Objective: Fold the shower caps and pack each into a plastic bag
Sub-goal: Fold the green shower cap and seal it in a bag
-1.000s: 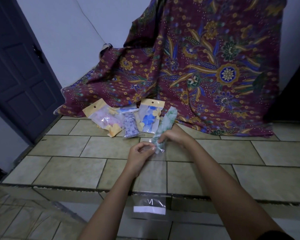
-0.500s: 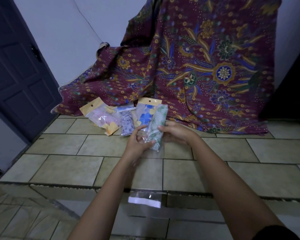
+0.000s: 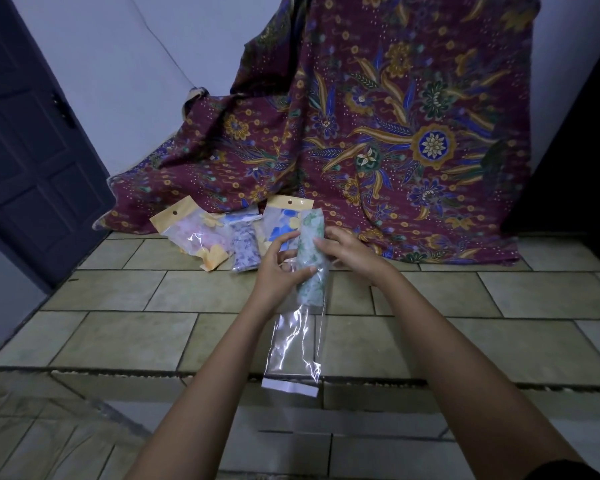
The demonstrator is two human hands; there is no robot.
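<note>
Draped down the back wall and onto the ground, a maroon batik cloth (image 3: 378, 133). Beneath, a tiled floor (image 3: 118, 334); at far left, a dark door (image 3: 32, 150). Hanging in mid-air over the tiles, a clear plastic bag (image 3: 293, 351), white strip at its low end. Leaning at the cloth's foot, three packed bags side by side: pink (image 3: 194, 233), purple (image 3: 245, 249), blue (image 3: 281, 226). Upright just in front of the blue one, a rolled green shower cap (image 3: 310, 258), lower part seemingly inside the clear bag's top end. Left hand (image 3: 278, 271) clamped on that end, thumb across the front. Right hand (image 3: 350, 251) wrapped round the cap, fingers curled.
</note>
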